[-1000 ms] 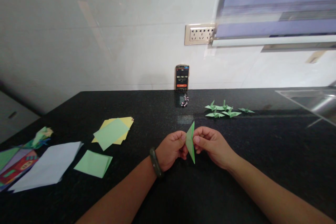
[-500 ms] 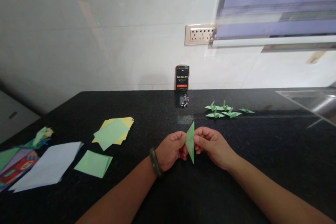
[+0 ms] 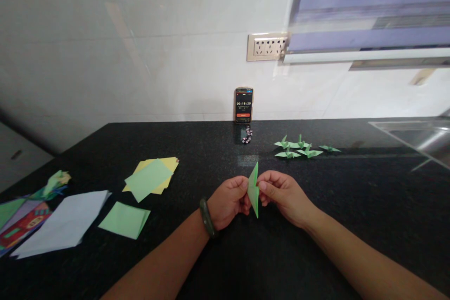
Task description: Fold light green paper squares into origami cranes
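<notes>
A folded light-green origami paper (image 3: 253, 192) stands on edge between my hands, above the dark countertop. From its left side my left hand (image 3: 231, 199) pinches it between thumb and fingers; a dark green bangle (image 3: 207, 218) circles that wrist. Thumb and index finger of my right hand (image 3: 281, 192) grip the paper's right edge near its middle. My lower fingers are partly hidden behind the thumbs and the paper. Several finished green paper cranes (image 3: 298, 147) sit beyond my right hand.
Green and yellow paper sheets (image 3: 151, 178) and a folded green sheet (image 3: 125, 220) lie left. Farther left are white sheets (image 3: 65, 225) and a colourful packet (image 3: 26, 227). A phone (image 3: 243, 105) showing a timer leans on the wall behind a beaded bracelet (image 3: 247, 135). A sink (image 3: 422, 138) is at right.
The folded paper has tilted slightly, and a small notch now shows at its right edge. Both hands keep their pinch in nearly the same place. The phone's timer advanced one second.
</notes>
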`<action>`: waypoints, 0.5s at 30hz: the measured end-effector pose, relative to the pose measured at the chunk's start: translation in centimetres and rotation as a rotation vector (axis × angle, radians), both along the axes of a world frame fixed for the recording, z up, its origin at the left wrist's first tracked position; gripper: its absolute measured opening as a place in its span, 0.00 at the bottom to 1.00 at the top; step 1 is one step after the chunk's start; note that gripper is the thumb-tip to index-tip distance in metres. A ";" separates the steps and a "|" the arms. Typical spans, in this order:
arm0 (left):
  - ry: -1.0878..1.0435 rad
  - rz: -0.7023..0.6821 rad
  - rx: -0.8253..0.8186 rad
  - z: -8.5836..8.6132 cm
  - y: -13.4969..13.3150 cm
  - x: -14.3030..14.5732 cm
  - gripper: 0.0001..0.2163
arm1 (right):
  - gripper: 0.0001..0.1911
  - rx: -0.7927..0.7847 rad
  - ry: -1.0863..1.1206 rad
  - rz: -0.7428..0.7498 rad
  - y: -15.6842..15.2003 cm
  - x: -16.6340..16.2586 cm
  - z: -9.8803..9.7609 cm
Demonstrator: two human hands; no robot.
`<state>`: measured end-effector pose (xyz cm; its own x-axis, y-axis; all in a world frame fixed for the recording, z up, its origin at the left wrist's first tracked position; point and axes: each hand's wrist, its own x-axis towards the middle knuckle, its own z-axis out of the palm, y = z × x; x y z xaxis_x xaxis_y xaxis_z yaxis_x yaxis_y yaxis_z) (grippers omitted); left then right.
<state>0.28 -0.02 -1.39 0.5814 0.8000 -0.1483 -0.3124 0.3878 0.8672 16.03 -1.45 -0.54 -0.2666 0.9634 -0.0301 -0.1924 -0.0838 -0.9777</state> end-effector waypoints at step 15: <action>0.095 0.026 0.093 -0.3 0.1 0.0 0.14 | 0.13 0.005 -0.028 -0.021 -0.1 -0.1 0.2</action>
